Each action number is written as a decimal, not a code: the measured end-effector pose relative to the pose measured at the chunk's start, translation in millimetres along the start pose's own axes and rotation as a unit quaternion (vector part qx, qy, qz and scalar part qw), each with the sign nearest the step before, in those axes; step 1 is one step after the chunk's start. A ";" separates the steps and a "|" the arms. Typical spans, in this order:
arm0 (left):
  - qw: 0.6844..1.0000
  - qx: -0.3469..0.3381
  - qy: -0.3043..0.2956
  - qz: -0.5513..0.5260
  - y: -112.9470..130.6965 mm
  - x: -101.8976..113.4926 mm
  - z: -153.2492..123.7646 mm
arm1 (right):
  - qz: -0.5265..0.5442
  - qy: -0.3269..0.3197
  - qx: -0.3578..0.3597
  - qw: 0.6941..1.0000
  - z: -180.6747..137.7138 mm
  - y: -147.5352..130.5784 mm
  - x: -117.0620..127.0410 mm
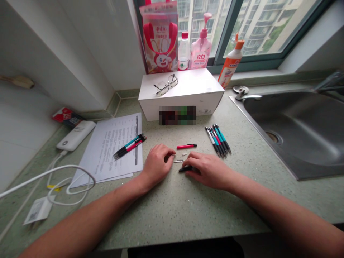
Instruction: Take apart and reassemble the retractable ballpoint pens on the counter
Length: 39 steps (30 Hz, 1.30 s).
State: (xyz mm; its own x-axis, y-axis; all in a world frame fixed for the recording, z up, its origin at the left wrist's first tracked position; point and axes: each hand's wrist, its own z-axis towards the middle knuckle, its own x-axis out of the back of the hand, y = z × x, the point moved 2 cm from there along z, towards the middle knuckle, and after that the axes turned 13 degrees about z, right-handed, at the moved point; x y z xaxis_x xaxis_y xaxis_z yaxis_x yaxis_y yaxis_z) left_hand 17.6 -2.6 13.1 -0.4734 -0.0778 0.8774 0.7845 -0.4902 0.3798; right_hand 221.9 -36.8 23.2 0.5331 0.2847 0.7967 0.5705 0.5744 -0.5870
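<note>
On the countertop, my left hand (pixel 159 163) is closed, thumb and fingertips drawn together. Whatever it pinches is too small or hidden to name. My right hand (pixel 205 170) has its fingers curled over a short black pen part (pixel 185 169), whose end sticks out to the left. Between the hands lie a thin, silvery pen piece (pixel 178 161) and a small whitish piece (pixel 184 154). Just beyond them is a red pen barrel (pixel 186 146) with a black end. Several pens (pixel 218 140) in white, red and teal lie side by side beyond my right hand.
More pens (pixel 129 146) rest on printed sheets (pixel 107 154) at left. A white power bank (pixel 76 135), its cable (pixel 80 167) and a charger (pixel 39 209) lie farther left. Glasses (pixel 167 86) sit on a white box (pixel 180 100) at the back. A steel sink (pixel 295 132) is at right.
</note>
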 end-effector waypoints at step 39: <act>0.975 -0.096 0.083 -0.184 10.0 8.8 -6.0 | 0.051 0.185 0.029 0.981 0.1 -6.0 7.8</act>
State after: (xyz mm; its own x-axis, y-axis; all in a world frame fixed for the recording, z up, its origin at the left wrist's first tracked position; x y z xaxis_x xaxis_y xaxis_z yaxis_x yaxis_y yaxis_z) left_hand 18.8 -13.5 22.9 -0.7799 0.0027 0.6259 0.4671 -0.6632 0.5848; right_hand 222.6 -38.0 33.0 0.7820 0.0500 0.6213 0.4720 0.6036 -0.6426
